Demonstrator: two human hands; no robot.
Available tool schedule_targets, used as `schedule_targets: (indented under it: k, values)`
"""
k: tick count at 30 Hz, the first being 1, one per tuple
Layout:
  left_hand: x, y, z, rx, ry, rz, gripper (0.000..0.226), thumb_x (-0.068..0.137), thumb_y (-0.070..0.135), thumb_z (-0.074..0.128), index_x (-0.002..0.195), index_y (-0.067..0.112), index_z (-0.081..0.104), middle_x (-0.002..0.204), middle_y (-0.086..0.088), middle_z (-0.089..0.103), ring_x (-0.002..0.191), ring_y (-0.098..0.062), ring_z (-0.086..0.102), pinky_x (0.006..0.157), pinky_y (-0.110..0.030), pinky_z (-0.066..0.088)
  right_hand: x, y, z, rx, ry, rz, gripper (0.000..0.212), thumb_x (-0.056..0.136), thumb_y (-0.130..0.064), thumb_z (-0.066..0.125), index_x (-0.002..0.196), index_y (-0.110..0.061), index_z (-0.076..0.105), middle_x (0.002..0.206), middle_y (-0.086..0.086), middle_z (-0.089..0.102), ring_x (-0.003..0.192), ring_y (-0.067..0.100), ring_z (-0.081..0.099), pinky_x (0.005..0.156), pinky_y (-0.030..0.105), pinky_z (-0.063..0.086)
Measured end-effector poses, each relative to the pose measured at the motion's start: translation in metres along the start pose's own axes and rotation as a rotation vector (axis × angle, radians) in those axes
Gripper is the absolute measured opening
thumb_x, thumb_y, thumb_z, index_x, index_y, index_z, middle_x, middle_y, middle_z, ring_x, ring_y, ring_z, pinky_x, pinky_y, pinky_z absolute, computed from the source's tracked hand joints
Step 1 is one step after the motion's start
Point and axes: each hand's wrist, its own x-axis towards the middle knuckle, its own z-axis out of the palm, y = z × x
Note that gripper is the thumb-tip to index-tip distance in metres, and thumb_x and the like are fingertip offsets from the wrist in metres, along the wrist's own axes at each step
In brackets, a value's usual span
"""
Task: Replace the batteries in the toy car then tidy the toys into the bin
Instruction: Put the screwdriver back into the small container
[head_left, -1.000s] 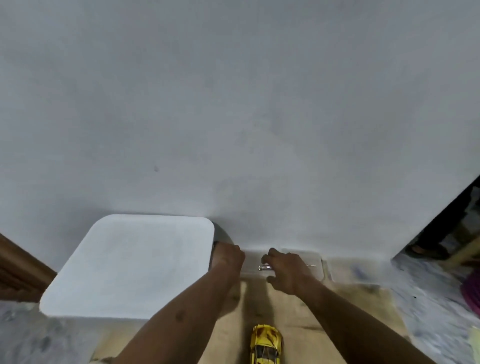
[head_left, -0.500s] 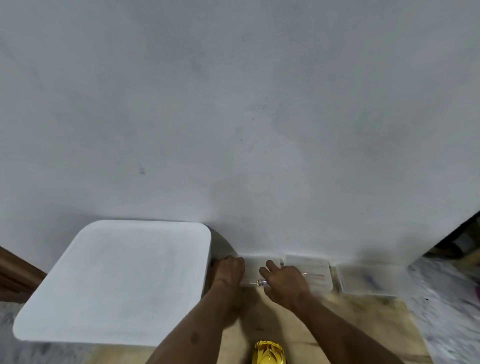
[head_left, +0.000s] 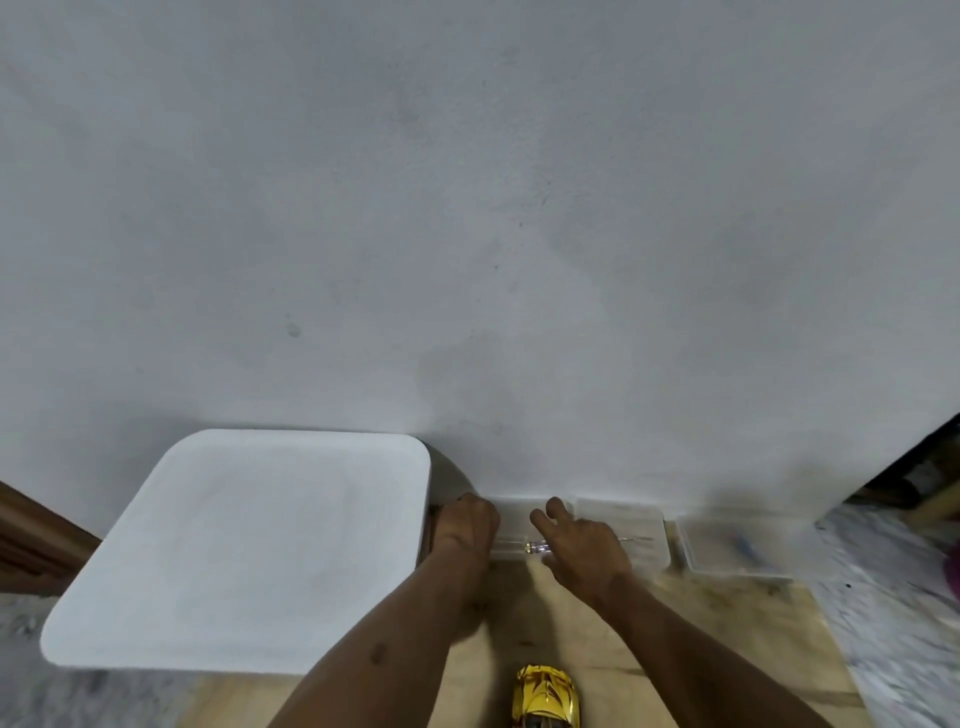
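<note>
- Head view looks down at a pale wooden board (head_left: 675, 649) lying against a pale grey wall (head_left: 467, 234).
- A shiny yellow toy car (head_left: 548, 696) sits on the board at the near edge, between the two forearms and well apart from both hands.
- A white square plastic bin (head_left: 249, 551) stands at the left, against the wall.
- The left hand (head_left: 465, 525) is curled, knuckles up, just beside the bin at the left end of a shallow clear plastic case (head_left: 511, 522); I cannot tell whether it holds anything.
- The right hand (head_left: 582, 540) lies over the case with two fingers (head_left: 555, 506) stretched toward the wall.
- A slim screwdriver with a clear handle (head_left: 537, 546) shows from under this hand on both sides; I cannot tell whether the hand grips it.
- A second clear plastic tray (head_left: 737, 545), blurred, lies further right.
</note>
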Motion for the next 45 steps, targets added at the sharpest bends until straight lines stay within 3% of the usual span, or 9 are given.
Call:
schedule_targets:
  k: [2,5,9,13,18,24,28,34,45]
  values:
    - [-0.004,-0.007,-0.010,-0.010,-0.002,-0.003,0.034,0.096,0.013,0.061,0.130,0.006,0.058,0.125,-0.012,0.062,0.115,-0.028,0.063,0.091,-0.037,0.053,-0.001,0.003,-0.002,0.069,0.057,-0.017,0.059,0.088,-0.042,0.063,0.135,-0.026,0.033,0.136,0.003,0.040,0.091,0.028,0.067,0.074,0.035,0.055]
    - [-0.011,-0.017,-0.024,-0.032,0.021,0.023,0.038,0.095,0.017,0.064,0.130,0.006,0.054,0.123,-0.012,0.061,0.112,-0.030,0.064,0.092,-0.037,0.052,-0.013,0.010,-0.010,0.214,0.163,0.015,0.058,0.087,-0.059,0.052,0.135,-0.029,0.039,0.131,-0.005,0.045,0.100,0.017,0.062,0.073,0.027,0.055]
    - [-0.011,-0.029,-0.042,-0.121,0.072,0.032,0.040,0.094,0.009,0.063,0.133,0.007,0.054,0.127,-0.011,0.060,0.117,-0.030,0.062,0.095,-0.036,0.052,-0.032,0.012,-0.012,0.337,0.205,-0.119,0.037,0.095,-0.041,0.043,0.129,-0.030,0.053,0.123,-0.007,0.052,0.091,0.001,0.051,0.067,0.004,0.037]
    - [-0.007,-0.037,-0.051,-0.171,0.096,0.036,0.042,0.093,0.006,0.061,0.134,0.009,0.053,0.128,-0.010,0.059,0.119,-0.029,0.060,0.093,-0.037,0.051,-0.023,0.004,-0.005,0.241,0.206,-0.259,0.033,0.092,-0.025,0.054,0.124,-0.025,0.062,0.112,-0.006,0.059,0.088,0.009,0.059,0.062,0.016,0.049]
    - [-0.003,-0.039,-0.048,-0.166,0.069,0.048,0.047,0.095,0.011,0.062,0.140,0.008,0.047,0.132,-0.012,0.055,0.122,-0.030,0.057,0.097,-0.037,0.050,0.005,-0.024,-0.007,0.213,0.286,-0.238,0.040,0.063,-0.009,0.085,0.100,-0.020,0.073,0.080,-0.002,0.072,0.065,0.014,0.069,0.051,0.022,0.054]
    - [-0.002,-0.036,-0.043,-0.171,0.088,0.054,0.042,0.097,0.013,0.059,0.138,0.008,0.049,0.133,-0.012,0.056,0.123,-0.029,0.057,0.098,-0.036,0.049,0.008,-0.030,0.001,0.331,0.385,-0.253,0.025,0.076,-0.007,0.076,0.099,-0.016,0.075,0.088,0.001,0.073,0.075,0.015,0.068,0.062,0.025,0.058]
    - [-0.005,-0.026,-0.032,-0.141,0.078,0.061,0.035,0.098,0.014,0.058,0.133,0.009,0.054,0.127,-0.011,0.060,0.116,-0.030,0.062,0.094,-0.036,0.051,-0.005,-0.012,-0.005,0.314,0.516,-0.180,0.022,0.081,-0.019,0.069,0.102,-0.020,0.070,0.094,-0.003,0.065,0.085,0.014,0.059,0.067,0.025,0.052]
    - [-0.006,-0.002,-0.006,-0.011,0.010,0.053,0.028,0.098,0.008,0.057,0.126,0.006,0.060,0.121,-0.014,0.065,0.111,-0.032,0.065,0.094,-0.039,0.055,-0.001,0.004,-0.001,0.162,0.233,-0.056,0.035,0.085,-0.040,0.056,0.119,-0.029,0.062,0.114,-0.006,0.063,0.107,0.018,0.057,0.092,0.037,0.045]
    - [-0.001,0.006,0.005,-0.051,0.068,0.051,0.033,0.098,0.007,0.057,0.131,0.007,0.056,0.126,-0.013,0.062,0.116,-0.030,0.062,0.096,-0.038,0.053,0.004,0.003,0.003,0.147,0.049,-0.162,0.041,0.087,-0.032,0.063,0.127,-0.024,0.060,0.127,-0.004,0.059,0.117,0.021,0.053,0.098,0.034,0.041]
